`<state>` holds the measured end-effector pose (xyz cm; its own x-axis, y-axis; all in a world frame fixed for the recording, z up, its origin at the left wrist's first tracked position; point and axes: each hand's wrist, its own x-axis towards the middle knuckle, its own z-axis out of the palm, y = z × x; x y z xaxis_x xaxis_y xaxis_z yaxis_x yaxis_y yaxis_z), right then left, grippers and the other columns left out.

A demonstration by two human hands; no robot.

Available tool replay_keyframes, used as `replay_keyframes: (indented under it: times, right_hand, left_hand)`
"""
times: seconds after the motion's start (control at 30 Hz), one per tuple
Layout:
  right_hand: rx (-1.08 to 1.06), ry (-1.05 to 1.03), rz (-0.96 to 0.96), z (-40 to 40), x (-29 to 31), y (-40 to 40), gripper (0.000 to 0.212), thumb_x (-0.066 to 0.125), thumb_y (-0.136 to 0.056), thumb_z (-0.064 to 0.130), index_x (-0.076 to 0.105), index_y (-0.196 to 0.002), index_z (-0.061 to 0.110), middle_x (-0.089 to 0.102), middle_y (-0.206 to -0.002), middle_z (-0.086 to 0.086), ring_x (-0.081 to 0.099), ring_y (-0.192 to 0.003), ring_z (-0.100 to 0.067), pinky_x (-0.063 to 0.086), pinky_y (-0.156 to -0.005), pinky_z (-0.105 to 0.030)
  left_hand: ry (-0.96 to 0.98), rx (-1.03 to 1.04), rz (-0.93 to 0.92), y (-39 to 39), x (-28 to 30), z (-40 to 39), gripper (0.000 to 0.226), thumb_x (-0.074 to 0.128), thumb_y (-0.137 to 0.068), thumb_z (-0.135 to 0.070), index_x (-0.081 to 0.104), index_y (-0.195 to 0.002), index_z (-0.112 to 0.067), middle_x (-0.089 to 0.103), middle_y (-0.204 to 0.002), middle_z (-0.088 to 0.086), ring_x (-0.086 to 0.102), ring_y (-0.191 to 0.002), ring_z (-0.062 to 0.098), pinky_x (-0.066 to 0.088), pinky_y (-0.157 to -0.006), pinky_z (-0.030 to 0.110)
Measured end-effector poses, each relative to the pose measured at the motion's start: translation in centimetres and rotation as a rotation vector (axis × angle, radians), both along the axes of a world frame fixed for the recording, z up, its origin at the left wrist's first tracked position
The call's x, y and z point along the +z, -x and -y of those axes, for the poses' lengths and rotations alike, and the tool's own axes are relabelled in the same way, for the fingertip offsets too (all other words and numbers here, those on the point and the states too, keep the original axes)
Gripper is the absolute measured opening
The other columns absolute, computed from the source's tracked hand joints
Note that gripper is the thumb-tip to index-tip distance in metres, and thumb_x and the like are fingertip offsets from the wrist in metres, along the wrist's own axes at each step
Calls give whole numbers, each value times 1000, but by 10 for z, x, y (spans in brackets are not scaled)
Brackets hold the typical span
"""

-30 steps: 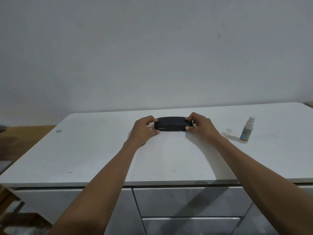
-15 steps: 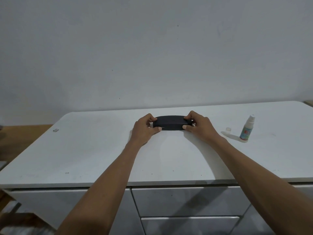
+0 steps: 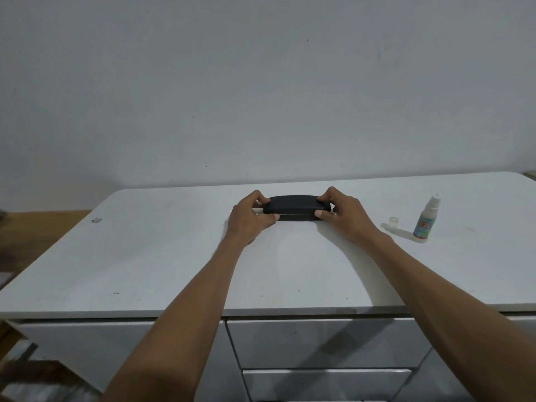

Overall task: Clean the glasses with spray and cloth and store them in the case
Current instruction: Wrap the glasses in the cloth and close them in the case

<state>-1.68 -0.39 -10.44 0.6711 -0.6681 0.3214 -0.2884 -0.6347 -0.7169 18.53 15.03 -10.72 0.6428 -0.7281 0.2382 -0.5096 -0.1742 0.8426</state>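
Clasping closed black case [image 3: 293, 208] by its ends, left hand [image 3: 249, 220], right hand [image 3: 343, 216], contents hidden.

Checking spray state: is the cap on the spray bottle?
No, the spray bottle stands with its nozzle bare; the cap sits on the table beside it.

Dim, flat indoor light with a cool grey cast. Soft shadows fall toward the viewer from both forearms onto the white countertop [image 3: 174, 256], and right of the right hand's fingers [image 3: 324, 198] the spray bottle [image 3: 426, 219] throws a faint shadow leftward (light likely from the right). Wide-angle bowing bends the countertop edges; the lower left corner is smeared.
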Motion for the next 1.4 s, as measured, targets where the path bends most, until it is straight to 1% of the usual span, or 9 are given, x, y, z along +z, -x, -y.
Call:
replay_keyframes:
  times: [0.27, 0.43, 0.57, 0.67, 0.9, 1.07, 1.13, 1.2, 1.4]
  right_hand:
    - [-8, -17, 25, -3, 1, 0, 16, 69, -94, 21, 61, -106, 16, 69, -109, 1, 50, -70, -10, 40, -66, -23]
    - [-11, -33, 24, -3, 0, 2, 17, 72, -92, 19, 62, -104, 16, 70, -110, 1, 54, -82, -20, 42, -74, -23]
    - [-16, -31, 10, -4, 0, 2, 17, 73, -91, 18, 62, -103, 16, 69, -109, 1, 56, -87, -24, 43, -74, -24]
    - [-12, -38, 7, -5, 0, 2, 19, 75, -89, 18, 61, -102, 16, 69, -107, 1, 57, -85, -19, 42, -71, -25]
    - [-22, 27, -117, 4, 9, -7, 32, 81, -80, 28, 54, -95, 22, 70, -97, -7, 64, -96, -34, 51, -76, -41]
    - [-51, 23, -125, 27, 21, -32, 29, 80, -80, 26, 56, -96, 20, 70, -103, -5, 64, -98, -31, 51, -79, -39]
    - [-56, 17, -127, 41, 21, -45, 29, 80, -80, 27, 55, -96, 22, 70, -105, -5, 65, -98, -31, 52, -80, -40]
    - [-57, 12, -125, 53, 20, -57, 30, 79, -80, 26, 55, -97, 23, 69, -107, -5, 66, -97, -31, 53, -82, -42]
    - [-65, 35, -92, 81, 7, -86, 29, 77, -86, 24, 54, -103, 20, 67, -102, -6, 62, -86, -28, 46, -68, -34]
  left_hand:
    - [-77, 3, 129, -2, -5, 2, 24, 69, -78, -42, 51, -93, -39, 65, -103, -20, 59, -67, 20, 57, -74, 43]
    - [-101, -13, 216, -3, -5, 1, 28, 68, -81, -40, 47, -100, -41, 65, -110, -17, 51, -61, 16, 58, -75, 46]
    - [-183, -35, 416, 0, -5, 1, 50, 60, -89, -42, 42, -136, -47, 60, -118, -15, 62, -97, 19, 53, -88, 39]
    - [-185, -50, 435, -4, -9, 1, 56, 61, -89, -45, 46, -143, -46, 60, -124, -14, 60, -110, 17, 51, -96, 40]
    - [-106, -64, 257, -15, -8, 9, 54, 78, -79, -48, 60, -129, -47, 68, -120, -17, 63, -98, 26, 48, -78, 30]
    - [60, -110, -18, -41, -5, 38, 52, 89, -71, -27, 73, -121, -33, 69, -113, -11, 60, -86, 13, 60, -90, 36]
    - [96, -124, -55, -52, -5, 53, 52, 90, -71, -19, 74, -119, -28, 69, -114, -10, 63, -96, 12, 62, -89, 38]
    - [99, -113, -31, -62, -5, 66, 51, 89, -72, -16, 74, -120, -26, 69, -115, -10, 65, -106, 17, 61, -89, 36]
    - [-16, -52, 261, -83, -6, 91, 45, 83, -79, -35, 68, -121, -34, 71, -112, -11, 64, -94, 15, 50, -80, 29]
